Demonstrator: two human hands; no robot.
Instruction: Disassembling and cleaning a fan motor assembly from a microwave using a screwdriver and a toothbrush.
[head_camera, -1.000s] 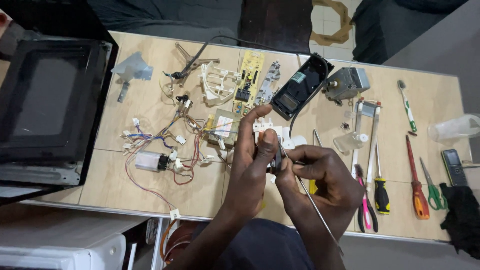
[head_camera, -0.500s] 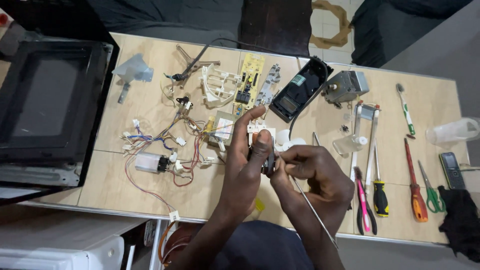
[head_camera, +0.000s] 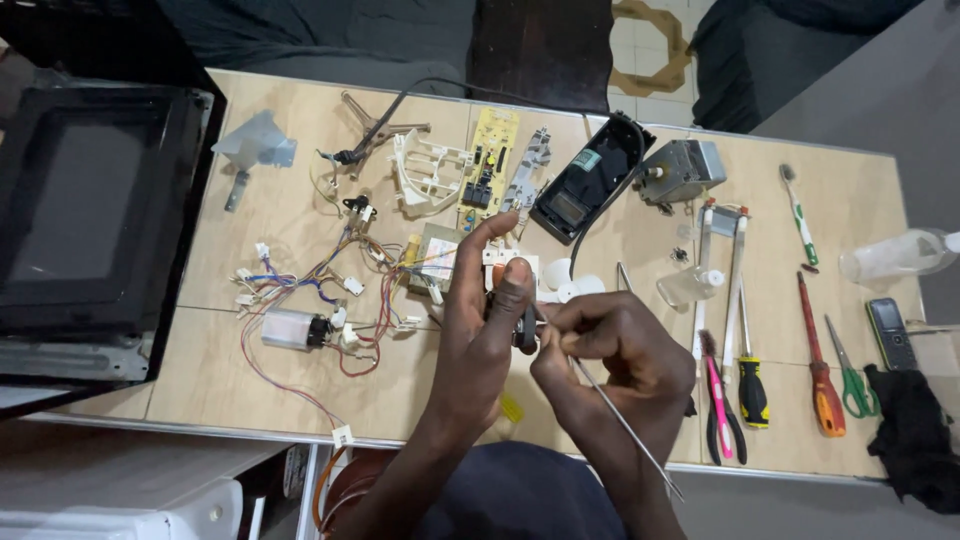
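Note:
My left hand (head_camera: 478, 320) pinches a small dark part (head_camera: 525, 328) between thumb and fingers, held above the tiled table (head_camera: 250, 380). My right hand (head_camera: 615, 345) is closed on a thin metal rod (head_camera: 625, 425) whose tip meets that part; the rod's long end slants down to the right past my wrist. Both hands touch around the part, most of which is hidden by my fingers. Under the hands lie a white switch block (head_camera: 505, 265) and a small transformer (head_camera: 435, 258) among loose coloured wires (head_camera: 340, 300).
A black oven door (head_camera: 85, 205) lies at the left. On the table: a yellow circuit board (head_camera: 487, 165), a white plastic frame (head_camera: 428, 172), a black control housing (head_camera: 590, 180), a metal motor (head_camera: 680, 170), screwdrivers (head_camera: 820, 360), pliers (head_camera: 718, 400), scissors (head_camera: 850, 375), a phone (head_camera: 890, 335), a clear bottle (head_camera: 895, 255).
The view has shifted slightly. My hands stay together on the small part, and my left index finger now points up toward the switch block.

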